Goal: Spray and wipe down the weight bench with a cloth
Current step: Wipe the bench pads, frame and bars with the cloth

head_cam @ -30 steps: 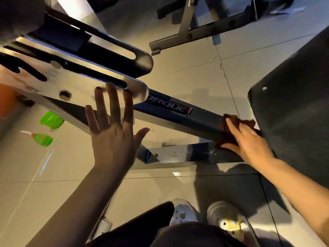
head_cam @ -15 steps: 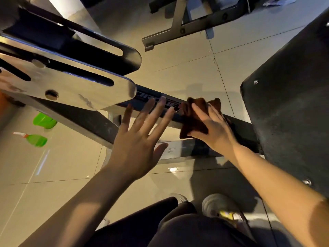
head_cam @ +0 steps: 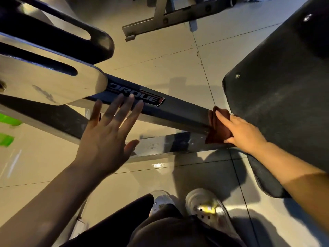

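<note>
The weight bench's dark frame bar (head_cam: pixel 181 111), marked with a logo, runs from centre left to the right, under the black padded seat (head_cam: pixel 277 97). My right hand (head_cam: pixel 243 134) presses a dark red cloth (head_cam: pixel 219 129) onto the bar's right end, right beside the pad's edge, fingers fairly straight. My left hand (head_cam: pixel 108 138) is spread flat with straight fingers, its fingertips at the bar near the logo; it holds nothing. A green spray bottle (head_cam: pixel 7 129) lies on the floor at the far left edge, blurred and partly cut off.
A shiny slotted metal bracket (head_cam: pixel 53 82) and a black slotted arm (head_cam: pixel 74 38) overhang the upper left. A silver cross foot (head_cam: pixel 170 145) lies below the bar. Another frame base (head_cam: pixel 160 20) sits at the top. My shoes (head_cam: pixel 204 209) stand on the tiled floor.
My right hand slid the cloth along the bar from near the logo back to the right end by the pad. My left hand stayed spread near the logo.
</note>
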Action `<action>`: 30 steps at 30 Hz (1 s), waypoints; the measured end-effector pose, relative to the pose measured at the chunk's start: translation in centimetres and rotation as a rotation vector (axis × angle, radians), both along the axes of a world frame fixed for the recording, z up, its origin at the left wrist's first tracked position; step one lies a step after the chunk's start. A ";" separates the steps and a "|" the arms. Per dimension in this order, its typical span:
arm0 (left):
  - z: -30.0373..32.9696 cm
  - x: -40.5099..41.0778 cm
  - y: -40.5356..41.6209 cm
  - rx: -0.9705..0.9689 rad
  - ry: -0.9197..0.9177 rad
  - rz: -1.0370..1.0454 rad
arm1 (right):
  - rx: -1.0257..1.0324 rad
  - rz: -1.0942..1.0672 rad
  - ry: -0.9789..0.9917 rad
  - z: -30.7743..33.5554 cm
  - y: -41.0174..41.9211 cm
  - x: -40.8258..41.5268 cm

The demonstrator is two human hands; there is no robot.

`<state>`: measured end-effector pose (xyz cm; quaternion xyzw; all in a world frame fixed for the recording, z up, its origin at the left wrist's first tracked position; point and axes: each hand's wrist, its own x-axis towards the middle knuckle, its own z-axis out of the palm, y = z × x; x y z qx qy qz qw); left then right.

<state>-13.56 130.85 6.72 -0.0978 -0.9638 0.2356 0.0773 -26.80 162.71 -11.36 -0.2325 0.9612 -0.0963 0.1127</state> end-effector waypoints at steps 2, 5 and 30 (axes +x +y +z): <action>-0.2 -0.3 0.2 0.006 0.010 0.013 | -0.063 -0.057 -0.014 0.2 -1.3 0.8; -0.4 -0.6 0.5 0.000 0.014 0.023 | -0.160 -0.009 0.041 2.9 -4.1 1.5; 0.2 -0.7 -0.5 0.014 0.026 -0.027 | 0.229 -0.084 0.088 -0.1 0.1 0.5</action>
